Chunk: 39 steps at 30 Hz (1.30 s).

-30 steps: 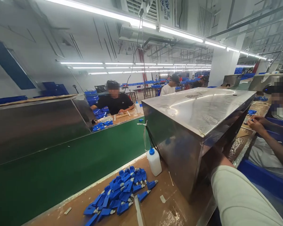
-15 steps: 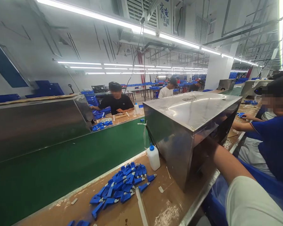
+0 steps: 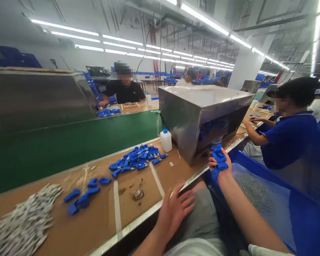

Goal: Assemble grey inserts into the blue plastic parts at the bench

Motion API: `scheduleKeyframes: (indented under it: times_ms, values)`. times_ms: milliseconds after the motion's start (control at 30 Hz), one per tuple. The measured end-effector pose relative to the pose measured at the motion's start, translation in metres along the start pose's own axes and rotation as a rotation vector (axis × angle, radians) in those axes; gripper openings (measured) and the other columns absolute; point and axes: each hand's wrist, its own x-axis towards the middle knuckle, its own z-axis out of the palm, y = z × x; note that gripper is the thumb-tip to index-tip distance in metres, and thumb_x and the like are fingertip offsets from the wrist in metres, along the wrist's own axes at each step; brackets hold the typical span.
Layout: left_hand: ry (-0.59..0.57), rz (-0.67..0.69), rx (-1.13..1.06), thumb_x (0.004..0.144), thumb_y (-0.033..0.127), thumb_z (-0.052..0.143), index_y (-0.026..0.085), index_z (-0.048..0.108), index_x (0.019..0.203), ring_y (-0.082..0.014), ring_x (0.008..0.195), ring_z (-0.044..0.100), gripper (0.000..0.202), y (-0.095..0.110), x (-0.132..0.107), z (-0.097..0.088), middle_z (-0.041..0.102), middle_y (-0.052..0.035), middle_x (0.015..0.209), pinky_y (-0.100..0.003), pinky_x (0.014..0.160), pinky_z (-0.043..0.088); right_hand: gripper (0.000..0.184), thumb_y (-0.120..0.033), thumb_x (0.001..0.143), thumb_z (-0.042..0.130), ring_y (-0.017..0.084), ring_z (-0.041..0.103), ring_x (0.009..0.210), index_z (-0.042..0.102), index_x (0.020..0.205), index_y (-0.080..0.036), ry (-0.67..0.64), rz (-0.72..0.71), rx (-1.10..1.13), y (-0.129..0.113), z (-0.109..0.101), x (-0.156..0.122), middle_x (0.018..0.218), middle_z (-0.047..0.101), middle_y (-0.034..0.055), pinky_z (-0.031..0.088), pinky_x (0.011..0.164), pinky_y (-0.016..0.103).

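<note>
My right hand [image 3: 224,164] is wrapped round a handful of blue plastic parts [image 3: 218,157], just outside the open side of a metal box [image 3: 180,121]. Over the bench's front edge, my left hand [image 3: 175,208] has its fingers stretched out and holds nothing. Beyond it lies a heap of blue parts with pale tips [image 3: 137,156]. Several loose blue parts [image 3: 83,201] are scattered further left. A small dark round lump [image 3: 138,193] sits on the cardboard between two pale strips.
A white bottle with a blue cap [image 3: 165,140] stands beside the metal box. Grey-white pieces [image 3: 26,220] are piled at the left. Behind the bench runs a green belt [image 3: 69,149]. A blue bin [image 3: 301,206] with small granules is at my right. A co-worker [image 3: 290,124] sits beyond.
My right arm has come back out of the metal box, its hand now full of blue parts. My left hand has come into view. The view has tilted downward.
</note>
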Motion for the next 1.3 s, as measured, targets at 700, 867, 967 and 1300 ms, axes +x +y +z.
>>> scheduleKeyframes:
  times_ms: [700,867,967,1300]
  values:
    - [0.977,0.074,0.579,0.084,0.029,0.078,0.028,0.042,0.152,-0.0286,0.129,0.057,0.076,0.0,-0.119,-0.221,0.047,-0.0137,0.148,-0.046,0.113,0.047,0.051,-0.054,0.074,0.07,0.026,0.066,0.096,0.07,0.109,-0.017,-0.649,-0.238,-0.976,0.341,0.239,-0.053,0.106,0.073,0.0096,0.052,0.092,0.04]
    - [0.901,-0.119,1.15,0.086,0.03,0.075,0.025,0.032,0.159,-0.036,0.142,0.046,0.084,-0.033,-0.13,-0.248,0.042,-0.0177,0.154,-0.052,0.117,0.041,0.04,-0.047,0.078,0.069,0.028,0.061,0.105,0.071,0.108,-0.021,-0.709,-0.416,-1.141,0.37,0.232,-0.051,0.115,0.065,0.011,0.046,0.101,0.044]
    - [0.892,-0.158,1.235,0.087,0.033,0.074,0.022,0.028,0.161,-0.0376,0.143,0.046,0.088,-0.039,-0.122,-0.254,0.039,-0.0208,0.159,-0.052,0.116,0.041,0.034,-0.045,0.081,0.065,0.03,0.059,0.106,0.071,0.106,-0.022,-0.741,-0.507,-1.24,0.381,0.228,-0.049,0.11,0.063,0.01,0.043,0.104,0.046]
    - [0.852,-0.118,1.181,0.082,0.046,0.081,0.023,0.018,0.165,-0.041,0.15,0.036,0.107,-0.037,-0.114,-0.274,0.028,-0.0226,0.166,-0.055,0.119,0.037,0.047,-0.054,0.093,0.048,0.028,0.054,0.128,0.062,0.121,-0.019,-0.709,-0.479,-1.114,0.384,0.236,-0.025,0.132,0.063,0.0154,0.039,0.112,0.042]
